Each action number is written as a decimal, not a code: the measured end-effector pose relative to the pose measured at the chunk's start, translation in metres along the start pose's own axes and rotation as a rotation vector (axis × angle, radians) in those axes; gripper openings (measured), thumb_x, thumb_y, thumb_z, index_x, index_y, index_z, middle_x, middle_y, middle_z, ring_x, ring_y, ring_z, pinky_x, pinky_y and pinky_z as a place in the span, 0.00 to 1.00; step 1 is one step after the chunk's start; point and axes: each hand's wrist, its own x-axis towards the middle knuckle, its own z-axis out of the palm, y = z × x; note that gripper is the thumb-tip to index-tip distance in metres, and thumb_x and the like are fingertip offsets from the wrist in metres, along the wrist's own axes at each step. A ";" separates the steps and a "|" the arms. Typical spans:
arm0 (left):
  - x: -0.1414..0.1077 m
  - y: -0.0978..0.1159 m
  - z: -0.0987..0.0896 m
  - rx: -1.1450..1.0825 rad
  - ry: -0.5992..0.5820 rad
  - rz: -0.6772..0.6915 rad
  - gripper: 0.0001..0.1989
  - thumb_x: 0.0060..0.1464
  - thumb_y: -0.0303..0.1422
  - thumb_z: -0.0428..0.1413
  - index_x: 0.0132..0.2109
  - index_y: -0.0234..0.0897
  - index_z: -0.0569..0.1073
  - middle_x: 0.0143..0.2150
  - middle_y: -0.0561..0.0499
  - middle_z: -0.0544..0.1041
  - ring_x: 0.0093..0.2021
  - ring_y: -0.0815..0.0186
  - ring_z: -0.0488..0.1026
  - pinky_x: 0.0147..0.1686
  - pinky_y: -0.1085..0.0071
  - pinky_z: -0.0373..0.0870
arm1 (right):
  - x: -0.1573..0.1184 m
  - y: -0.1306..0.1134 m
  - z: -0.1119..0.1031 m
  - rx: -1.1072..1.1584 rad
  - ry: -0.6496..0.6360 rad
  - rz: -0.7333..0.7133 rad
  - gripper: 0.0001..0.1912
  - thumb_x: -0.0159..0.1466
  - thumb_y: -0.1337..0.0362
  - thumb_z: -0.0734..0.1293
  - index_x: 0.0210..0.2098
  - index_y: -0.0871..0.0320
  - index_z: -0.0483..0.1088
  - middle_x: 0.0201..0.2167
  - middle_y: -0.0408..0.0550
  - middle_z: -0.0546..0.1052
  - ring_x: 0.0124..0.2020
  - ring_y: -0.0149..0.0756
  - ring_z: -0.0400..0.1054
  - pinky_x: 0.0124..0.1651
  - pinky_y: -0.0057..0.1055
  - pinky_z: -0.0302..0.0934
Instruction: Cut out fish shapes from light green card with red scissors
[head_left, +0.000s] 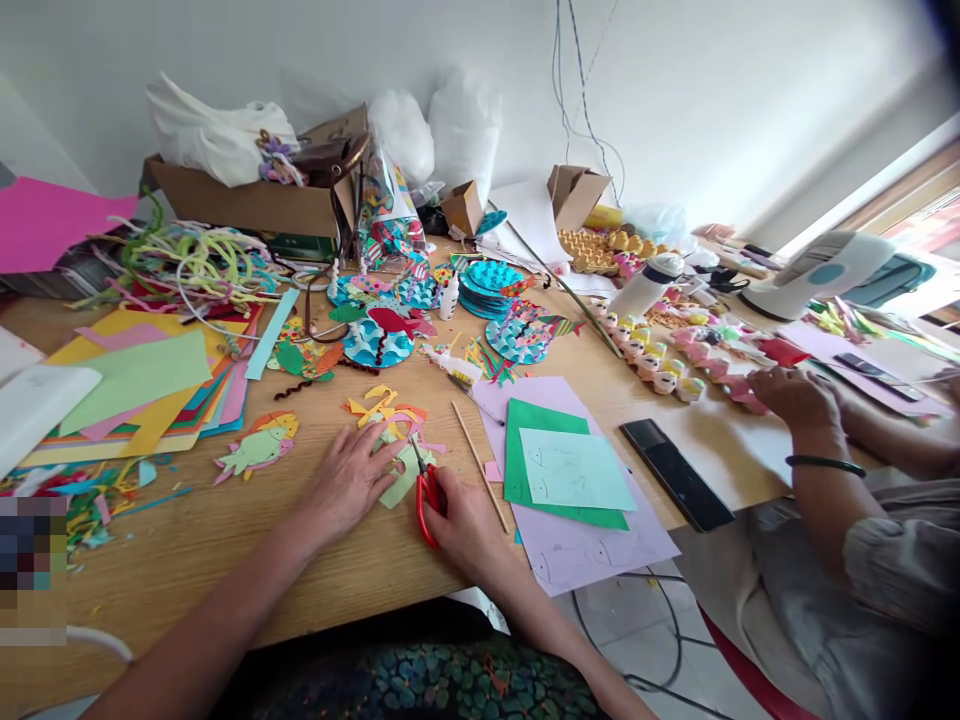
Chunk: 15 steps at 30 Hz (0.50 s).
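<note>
My right hand (469,525) grips red-handled scissors (428,497), their short metal blades pointing up and left towards paper scraps. Beside them my left hand (351,478) lies flat, fingers spread, its fingertips at the scraps. A pale green paper piece (403,480) lies between the fingertips and the scissors. Just beyond are orange and yellow paper offcuts (382,408). Left of my left hand rest cut-out paper fish (259,447) in green, orange and pink. A thin wooden stick (480,465) lies right of the scissors, near pale green paper (577,468) with pencilled fish outlines.
Coloured paper sheets (142,375) and pipe cleaners (195,265) cover the left side. Blue painted discs (491,287) and a glue bottle (450,298) stand further back. At right are a black phone (675,473), painted egg-carton pieces (652,360) and another person's hand (799,400).
</note>
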 end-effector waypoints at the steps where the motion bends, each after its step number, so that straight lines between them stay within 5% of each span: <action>1: 0.002 -0.001 0.002 -0.001 0.012 -0.013 0.19 0.60 0.37 0.49 0.58 0.43 0.68 0.60 0.38 0.66 0.60 0.49 0.62 0.56 0.46 0.58 | 0.000 0.000 0.001 0.003 0.017 -0.003 0.04 0.59 0.66 0.60 0.27 0.56 0.59 0.21 0.43 0.66 0.21 0.31 0.56 0.25 0.27 0.41; 7: 0.004 0.000 -0.001 -0.025 0.059 -0.040 0.22 0.58 0.37 0.51 0.59 0.42 0.66 0.59 0.40 0.68 0.59 0.52 0.65 0.57 0.51 0.59 | -0.003 0.007 0.010 0.095 0.095 -0.040 0.04 0.59 0.65 0.59 0.28 0.56 0.60 0.20 0.42 0.66 0.21 0.32 0.57 0.25 0.27 0.44; 15: -0.009 0.010 0.002 0.006 -0.027 0.040 0.27 0.53 0.41 0.57 0.60 0.45 0.65 0.65 0.37 0.61 0.64 0.47 0.57 0.58 0.43 0.54 | -0.004 0.012 0.008 0.194 0.106 -0.039 0.04 0.57 0.66 0.60 0.26 0.55 0.59 0.19 0.40 0.64 0.20 0.31 0.56 0.24 0.26 0.45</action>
